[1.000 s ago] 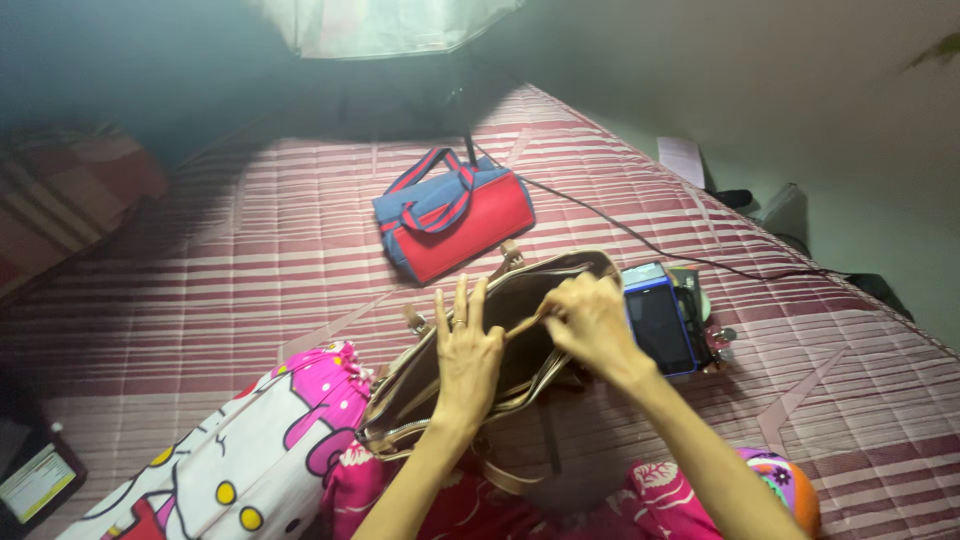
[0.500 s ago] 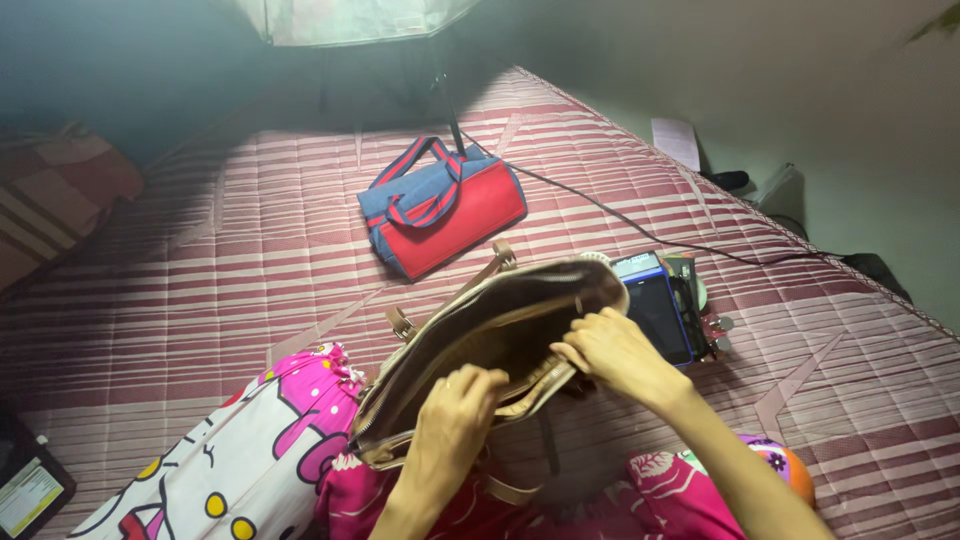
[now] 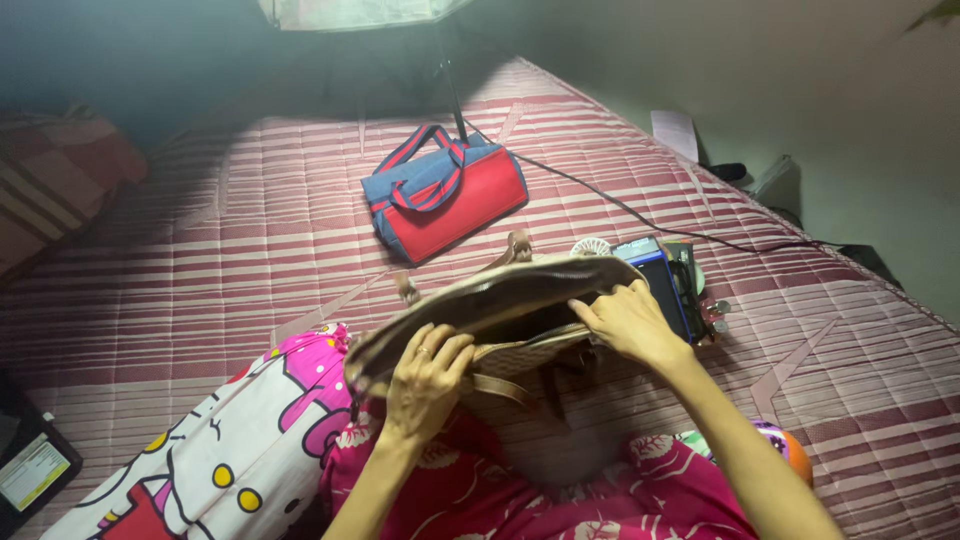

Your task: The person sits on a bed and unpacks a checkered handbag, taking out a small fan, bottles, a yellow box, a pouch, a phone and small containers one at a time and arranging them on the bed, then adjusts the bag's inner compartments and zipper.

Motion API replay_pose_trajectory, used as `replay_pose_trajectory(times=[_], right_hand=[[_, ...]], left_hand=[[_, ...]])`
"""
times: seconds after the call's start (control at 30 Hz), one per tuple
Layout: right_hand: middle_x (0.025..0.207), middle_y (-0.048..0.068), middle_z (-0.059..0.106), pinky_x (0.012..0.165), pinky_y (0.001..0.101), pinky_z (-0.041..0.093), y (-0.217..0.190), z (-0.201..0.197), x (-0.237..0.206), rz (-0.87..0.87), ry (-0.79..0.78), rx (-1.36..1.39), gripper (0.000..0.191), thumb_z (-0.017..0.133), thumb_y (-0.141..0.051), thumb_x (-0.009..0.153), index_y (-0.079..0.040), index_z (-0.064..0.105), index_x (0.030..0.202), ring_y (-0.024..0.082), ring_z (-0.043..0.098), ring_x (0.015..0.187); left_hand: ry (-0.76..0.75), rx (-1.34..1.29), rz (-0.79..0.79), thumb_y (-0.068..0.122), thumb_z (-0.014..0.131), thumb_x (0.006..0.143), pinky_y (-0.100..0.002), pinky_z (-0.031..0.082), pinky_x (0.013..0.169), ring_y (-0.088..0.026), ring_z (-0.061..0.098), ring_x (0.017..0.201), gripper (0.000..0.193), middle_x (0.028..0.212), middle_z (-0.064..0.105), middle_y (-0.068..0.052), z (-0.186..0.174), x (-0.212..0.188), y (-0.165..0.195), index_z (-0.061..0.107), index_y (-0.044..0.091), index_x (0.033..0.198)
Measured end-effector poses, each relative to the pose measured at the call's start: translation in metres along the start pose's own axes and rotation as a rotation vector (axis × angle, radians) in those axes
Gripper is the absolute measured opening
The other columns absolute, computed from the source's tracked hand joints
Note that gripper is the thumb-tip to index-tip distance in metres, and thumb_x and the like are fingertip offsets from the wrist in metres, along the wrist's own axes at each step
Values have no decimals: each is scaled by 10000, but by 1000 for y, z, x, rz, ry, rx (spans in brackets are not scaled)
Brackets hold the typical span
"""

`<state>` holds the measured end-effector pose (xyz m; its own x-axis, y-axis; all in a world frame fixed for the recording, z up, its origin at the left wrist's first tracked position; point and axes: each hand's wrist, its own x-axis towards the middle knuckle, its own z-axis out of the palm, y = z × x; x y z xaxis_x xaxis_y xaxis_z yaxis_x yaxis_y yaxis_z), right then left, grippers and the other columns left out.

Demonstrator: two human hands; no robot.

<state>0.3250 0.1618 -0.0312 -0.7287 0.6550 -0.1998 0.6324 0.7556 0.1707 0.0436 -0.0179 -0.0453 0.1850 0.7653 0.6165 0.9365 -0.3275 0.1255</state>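
Observation:
A tan and brown handbag lies on the striped mattress in front of me, its mouth held apart. My left hand grips the near left rim of the bag. My right hand holds the right side of the rim, fingers curled into the opening. The bag's inside is dark and I cannot see what it holds. Its straps hang toward my lap.
A red and blue duffel bag lies farther back. A dark blue box with small items sits right of the handbag. A black cable crosses the red striped mattress. A cartoon-print pillow lies at left; a dark device sits bottom left.
My hands moved from the top of the closed bag down to its rim, and the bag's mouth has been pulled wider. The view shifted slightly.

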Motion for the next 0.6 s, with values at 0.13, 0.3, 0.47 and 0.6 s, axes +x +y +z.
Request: replay_pose_trajectory(times=[0.13,0.3,0.47,0.6], right_hand=[[765,72,719,851,405,381,-7,-8,2,68,-175,194,433,434,-445,1071,-216,793,991,281,687,780],[891,84,752,863,469,433,-58,-33,15,-137,-286,380,368,447,-392,993,-272,756,1152,309,716,861],[1086,165,741,915,468,546,-116,-44,36,-134,-397,498,352,585,-377,990,-177,689,1260,357,693,1048],[1159,164,740,890,441,554,-146,-35,55,-447,-180,906,424,597,-85,854,-110,682,1269,356,700,1063]], left_hand=[[128,-26,-17,77,667,829,-388,509,995,-224,658,1081,262,1196,725,-11,14,-16,-10,765,53,1071],[205,-84,30,174,650,759,-372,492,894,-199,654,1033,422,1219,719,-19,14,-52,3,754,41,1145],[188,-41,60,129,659,799,-358,504,926,-176,666,1061,416,1247,715,-4,20,-75,9,749,66,1200],[196,-153,59,111,699,738,-408,542,938,-231,672,1073,401,1179,692,-58,20,-85,8,726,32,1130]])
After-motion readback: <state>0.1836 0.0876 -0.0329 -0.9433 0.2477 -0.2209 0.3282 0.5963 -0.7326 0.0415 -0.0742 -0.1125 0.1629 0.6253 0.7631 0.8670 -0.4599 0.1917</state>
